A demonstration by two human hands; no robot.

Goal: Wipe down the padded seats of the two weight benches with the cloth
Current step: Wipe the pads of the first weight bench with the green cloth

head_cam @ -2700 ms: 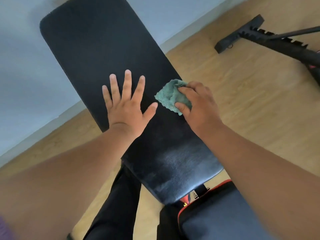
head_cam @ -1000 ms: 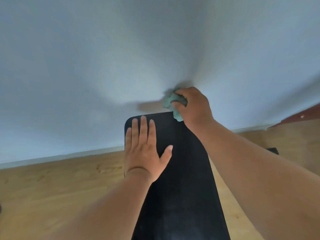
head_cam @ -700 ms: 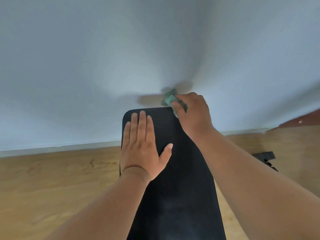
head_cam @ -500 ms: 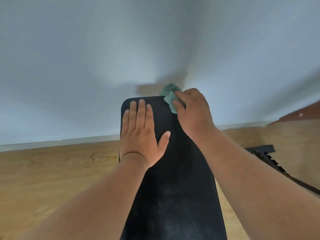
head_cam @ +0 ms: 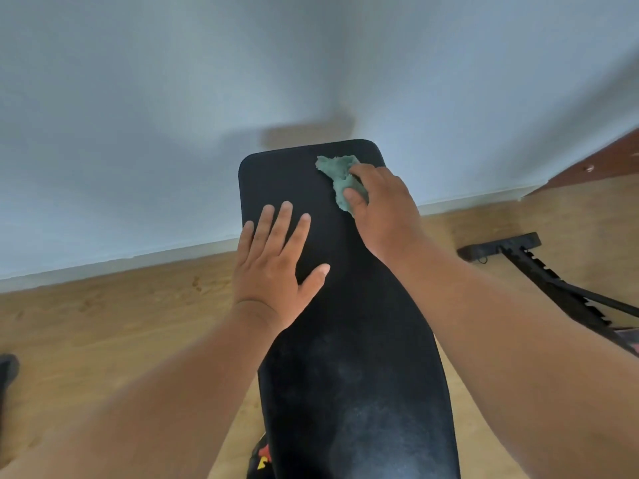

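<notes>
Head view: crumpled teal microfibre cloth point(head_cam: 340, 178) pinched by right hand point(head_cam: 382, 209), sits at far right corner of long black padded bench seat point(head_cam: 349, 357). Left hand point(head_cam: 273, 267) flat, fingers straight, pressed nearer mid-seat. Seat's long axis runs toward wearer; unwiped length probably lies nearward.

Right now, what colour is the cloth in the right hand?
Teal green; the cloth shows best in the head view, against the black bench pad.

Head-worn view, close above the bench pad point(head_cam: 345, 357), facing forward and down.
</notes>
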